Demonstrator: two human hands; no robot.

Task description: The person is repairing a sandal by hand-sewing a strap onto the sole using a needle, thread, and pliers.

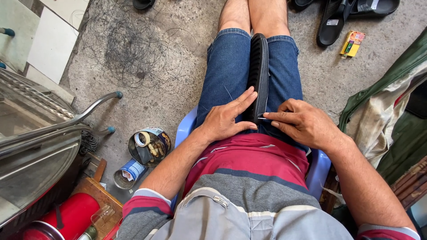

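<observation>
Sandal, black, with a ribbed sole edge and pale stitching along its side, stands on edge between the thighs of a seated person in blue denim shorts. Its near end sits at the lap; its far end points toward the knees.

Concrete floor surrounds the seat. A blue plastic chair shows at both hips. At the left stands a metal frame with curved tubing. A red cylinder lies at the lower left. Green and pale fabric is heaped at the right. More black sandals lie at the top right, with a small yellow packet just beside them.

Left hand lies flat and open, fingers spread against the sandal's left side, steadying it. Right hand is closed in a pinch, thumb and forefinger gripping a thin needle at the sandal's near end. The two hands are close together, one on each side of the sandal.

Two open tins stand on the floor by the left elbow.
</observation>
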